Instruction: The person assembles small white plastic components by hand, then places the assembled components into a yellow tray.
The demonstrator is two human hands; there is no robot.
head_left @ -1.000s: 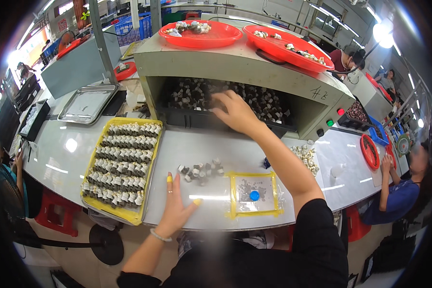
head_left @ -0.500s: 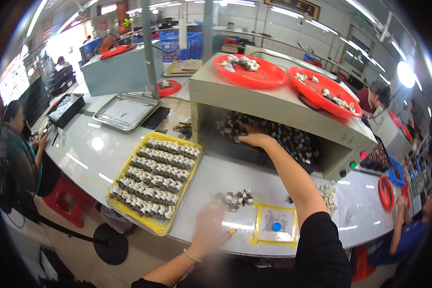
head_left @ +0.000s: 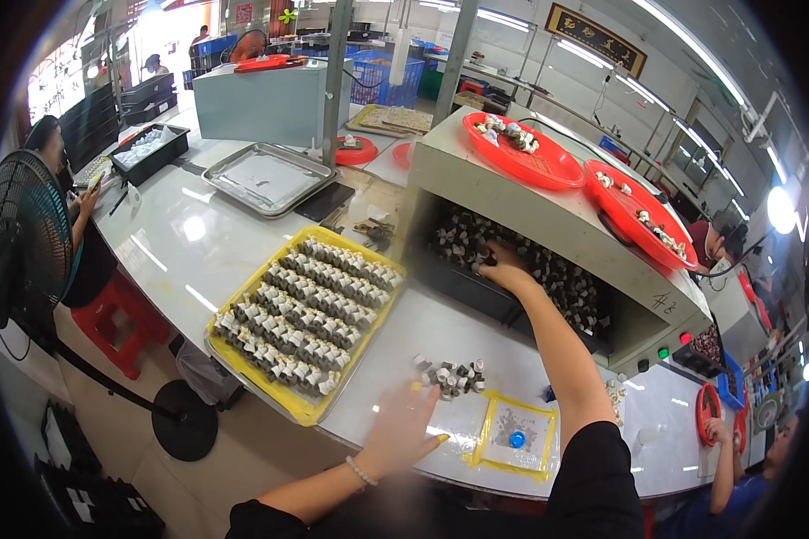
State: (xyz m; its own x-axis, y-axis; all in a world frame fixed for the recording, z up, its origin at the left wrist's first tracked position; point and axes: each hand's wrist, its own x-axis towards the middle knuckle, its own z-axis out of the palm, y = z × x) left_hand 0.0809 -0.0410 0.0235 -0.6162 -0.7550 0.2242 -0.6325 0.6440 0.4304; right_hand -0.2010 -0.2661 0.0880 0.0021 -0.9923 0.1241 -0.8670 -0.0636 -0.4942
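My right hand (head_left: 510,270) reaches into the black tray (head_left: 476,295) inside the grey box-like housing. Its fingers are curled among many small white-and-dark parts (head_left: 553,269); what they pinch is too small to tell. My left hand (head_left: 397,431), blurred by motion, hovers over or rests on the white table, thumb and fingers apart. Just beyond its fingertips lies a loose pile of the same small parts (head_left: 457,377). Left of it, a yellow tray (head_left: 307,415) holds several neat rows of these parts. A yellow-taped square (head_left: 490,440) with a blue round cap (head_left: 517,439) lies to the right.
Red plates (head_left: 535,171) with a few parts stand on the housing (head_left: 440,153). A metal tray (head_left: 268,180) lies farther back on the table. At the left are a black fan (head_left: 27,234) and a red stool (head_left: 121,328). Other people sit at both sides.
The whole view has shifted and tilted with my head. My right hand stays in the black tray, and my left hand stays beside the loose pile.
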